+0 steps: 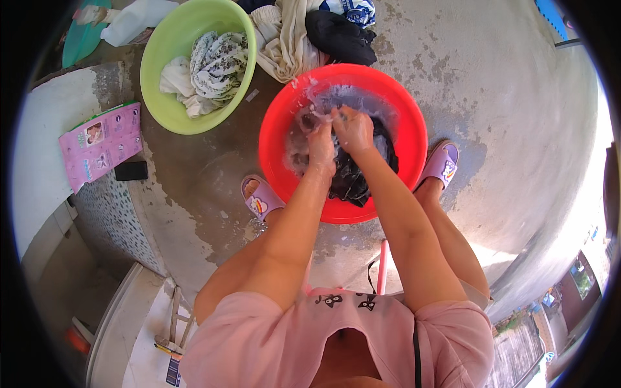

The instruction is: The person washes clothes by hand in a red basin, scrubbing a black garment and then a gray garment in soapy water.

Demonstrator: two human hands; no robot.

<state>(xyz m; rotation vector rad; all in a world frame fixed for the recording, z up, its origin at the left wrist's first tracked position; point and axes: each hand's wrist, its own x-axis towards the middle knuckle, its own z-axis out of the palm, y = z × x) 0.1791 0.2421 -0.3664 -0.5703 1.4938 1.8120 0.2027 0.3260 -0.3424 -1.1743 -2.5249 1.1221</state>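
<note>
A red basin of soapy water stands on the concrete floor between my feet. A dark wet garment lies in it, draped toward the near rim. My left hand and my right hand are pressed close together over the water, both closed on a bunched part of the dark garment. Foam surrounds the knuckles.
A green basin at upper left holds a patterned cloth. A pile of cream and black clothes lies behind the red basin. A pink packet and a black phone rest on a ledge at left. Purple slippers are on my feet.
</note>
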